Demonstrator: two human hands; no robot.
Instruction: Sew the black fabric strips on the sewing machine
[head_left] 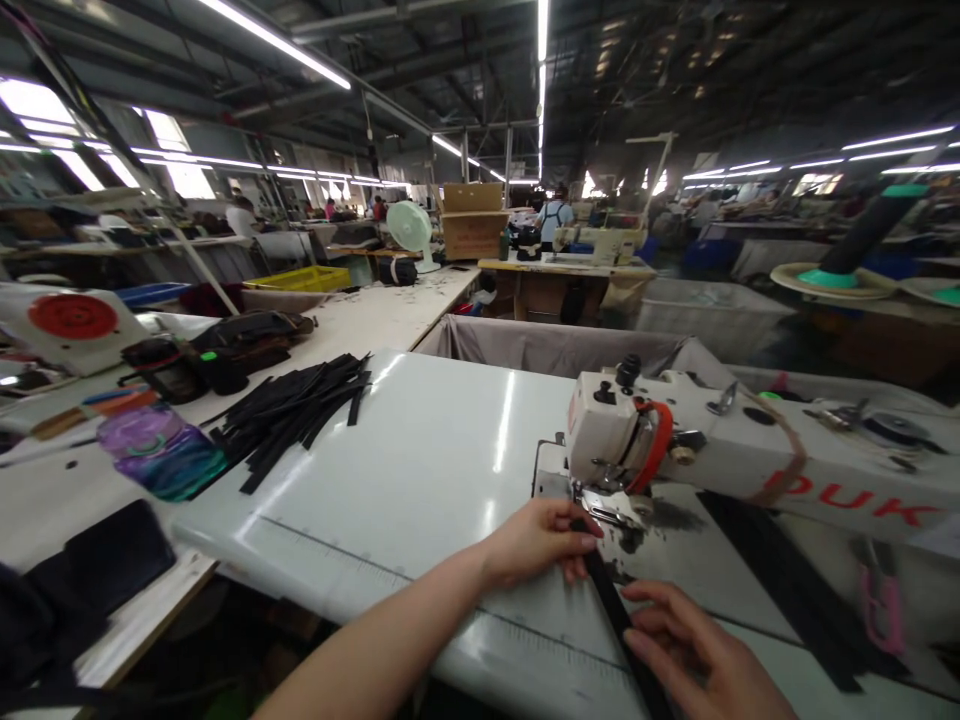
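Observation:
A black fabric strip [611, 598] runs from the needle area of a white sewing machine [600, 425] down toward the table's front edge. My left hand [546, 540] pinches the strip's far end, close by the presser foot. Lower down, my right hand [686, 645] has its thumb and fingers closed on the same strip along its length. The strip's near end passes out of the bottom of the view. Under the machine arm lie more black strips [780, 590], with pink-handled scissors [881, 600] beside them.
A pile of black strips [300, 410] lies on the table's left part, next to a purple and teal pouch [157, 450]. A ruler scale [337, 550] marks the front edge. Behind the table hangs a grey cloth bin [555, 340]. A thread cone [870, 235] stands at right.

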